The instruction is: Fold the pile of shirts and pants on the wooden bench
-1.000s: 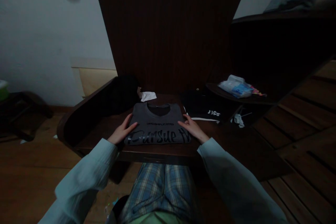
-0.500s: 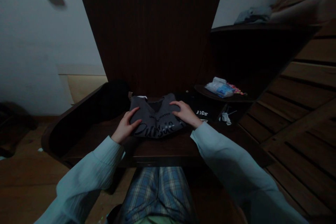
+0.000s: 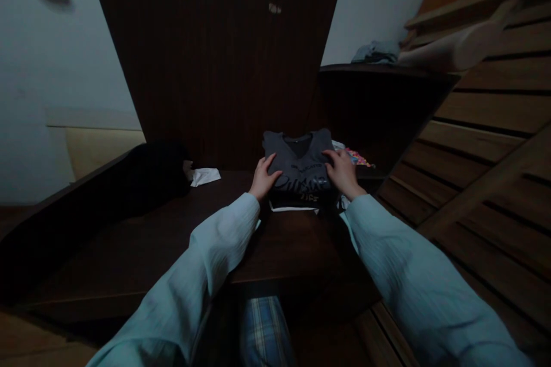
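Observation:
A folded dark grey V-neck T-shirt [image 3: 298, 165] with black lettering is held between my two hands, over the right part of the dark wooden desk. My left hand [image 3: 263, 178] grips its left edge, thumb on top and the other fingers partly hidden. At the opposite edge my right hand [image 3: 343, 173] is closed on it the same way. Directly beneath lies a black folded garment [image 3: 297, 202] with pale lettering and a white strip along its front. I cannot tell whether the T-shirt rests fully on it.
A white crumpled paper or packet [image 3: 205, 176] and a black cloth heap [image 3: 157, 175] lie to the left on the desk [image 3: 172, 241]. Pink beaded stuff [image 3: 359, 157] sits on a low shelf at right. Folded cloth [image 3: 375, 51] tops the corner shelf; a slatted wooden frame [image 3: 482, 155] stands right.
Both hands have carried the grey T-shirt to the right, over the black garment. The white packet at left has come into full view. The camera has shifted too.

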{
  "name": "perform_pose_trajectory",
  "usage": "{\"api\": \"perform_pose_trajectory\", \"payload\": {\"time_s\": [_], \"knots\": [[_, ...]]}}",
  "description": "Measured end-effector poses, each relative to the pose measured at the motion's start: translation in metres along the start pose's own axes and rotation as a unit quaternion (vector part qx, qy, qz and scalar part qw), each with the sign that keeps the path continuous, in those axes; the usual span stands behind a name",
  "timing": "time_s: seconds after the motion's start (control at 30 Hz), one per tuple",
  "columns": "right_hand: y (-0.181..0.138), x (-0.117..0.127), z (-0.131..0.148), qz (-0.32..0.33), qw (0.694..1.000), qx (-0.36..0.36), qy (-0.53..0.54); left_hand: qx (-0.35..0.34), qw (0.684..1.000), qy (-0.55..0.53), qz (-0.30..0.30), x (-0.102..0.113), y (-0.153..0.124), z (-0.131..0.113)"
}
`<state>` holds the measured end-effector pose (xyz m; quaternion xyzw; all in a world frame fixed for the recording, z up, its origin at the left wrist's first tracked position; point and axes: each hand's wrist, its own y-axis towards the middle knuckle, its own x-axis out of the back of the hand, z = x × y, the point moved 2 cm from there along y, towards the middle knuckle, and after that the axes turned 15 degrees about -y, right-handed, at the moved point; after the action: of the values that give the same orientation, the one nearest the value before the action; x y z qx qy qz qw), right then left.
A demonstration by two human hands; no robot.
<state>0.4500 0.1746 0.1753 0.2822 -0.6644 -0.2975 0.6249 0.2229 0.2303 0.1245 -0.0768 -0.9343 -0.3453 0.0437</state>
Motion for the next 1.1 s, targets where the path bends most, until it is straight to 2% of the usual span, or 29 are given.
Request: {"api": "perform_pose_trajectory", "payload": {"time_s": [0.17, 0.23, 0.27, 0.33, 0.43, 0.5, 0.63, 0.73, 0.87, 1.0, 1.1], "knots": [[-0.023, -0.037, 0.0, 0.059, 0.997, 0.053, -0.014, 0.071, 0.997, 0.015, -0.034, -0.024, -0.023, 0.041], [-0.026, -0.048, -0.001, 0.076, 0.994, 0.076, -0.03, 0.081, 0.992, 0.066, -0.07, -0.025, -0.036, 0.046], [-0.027, -0.053, -0.001, 0.082, 0.992, 0.089, -0.039, 0.064, 0.99, 0.1, -0.078, -0.025, -0.041, 0.045], [-0.027, -0.064, 0.0, 0.098, 0.987, 0.115, -0.053, -0.007, 0.986, 0.16, -0.036, -0.026, -0.05, 0.038], [-0.028, -0.079, 0.004, 0.122, 0.98, 0.139, -0.069, -0.087, 0.969, 0.212, 0.089, -0.031, -0.06, 0.03], [-0.031, -0.088, 0.007, 0.129, 0.978, 0.147, -0.072, -0.085, 0.959, 0.239, 0.128, -0.032, -0.063, 0.029], [-0.042, -0.102, 0.009, 0.182, 0.97, 0.151, -0.052, -0.064, 0.95, 0.268, 0.146, -0.032, -0.064, 0.032], [-0.045, -0.11, 0.005, 0.259, 0.961, 0.1, -0.021, -0.059, 0.95, 0.27, 0.142, -0.033, -0.065, 0.033], [-0.038, -0.118, -0.004, 0.345, 0.938, -0.009, 0.032, -0.056, 0.955, 0.261, 0.131, -0.033, -0.066, 0.034], [-0.033, -0.123, -0.009, 0.418, 0.893, -0.155, 0.054, -0.06, 0.957, 0.25, 0.131, -0.033, -0.065, 0.037], [-0.031, -0.123, -0.005, 0.446, 0.87, -0.212, 0.02, -0.059, 0.957, 0.249, 0.138, -0.034, -0.066, 0.036]]}}
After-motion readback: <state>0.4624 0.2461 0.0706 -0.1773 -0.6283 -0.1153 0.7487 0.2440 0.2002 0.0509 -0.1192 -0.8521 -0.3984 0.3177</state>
